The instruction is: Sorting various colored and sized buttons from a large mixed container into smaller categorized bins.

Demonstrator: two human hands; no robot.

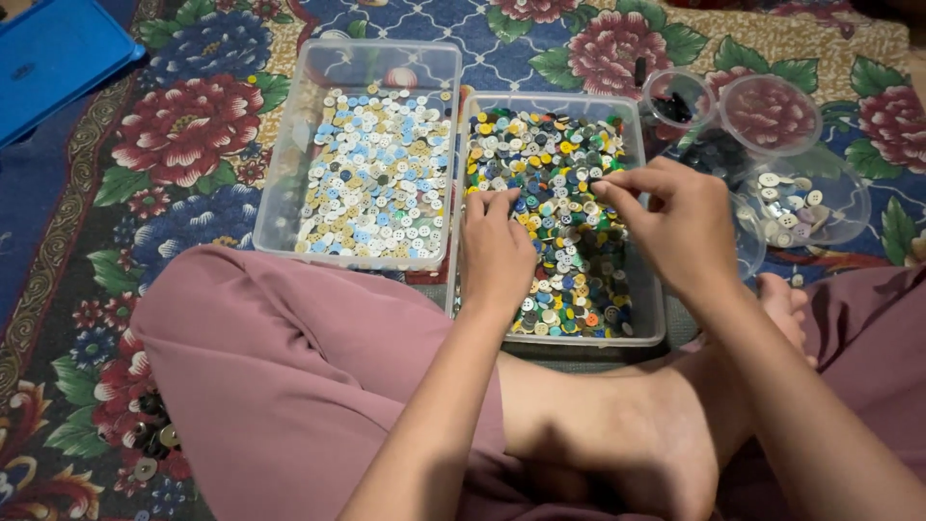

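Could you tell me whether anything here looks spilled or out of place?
Yes: a small cluster of dark and pale loose buttons lies on the floral carpet beside the knee, outside the clear plastic bins and round tubs holding the rest.

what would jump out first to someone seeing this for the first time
Two clear plastic tubs of buttons sit side by side on a flowered rug: the left tub holds mostly white, pale blue and tan ones, the right tub a mix of green, yellow, blue and dark ones. Both hands are in the right tub, the left hand flat on the buttons and the right hand pinching among them. To the right stand small round clear cups with a few sorted buttons.
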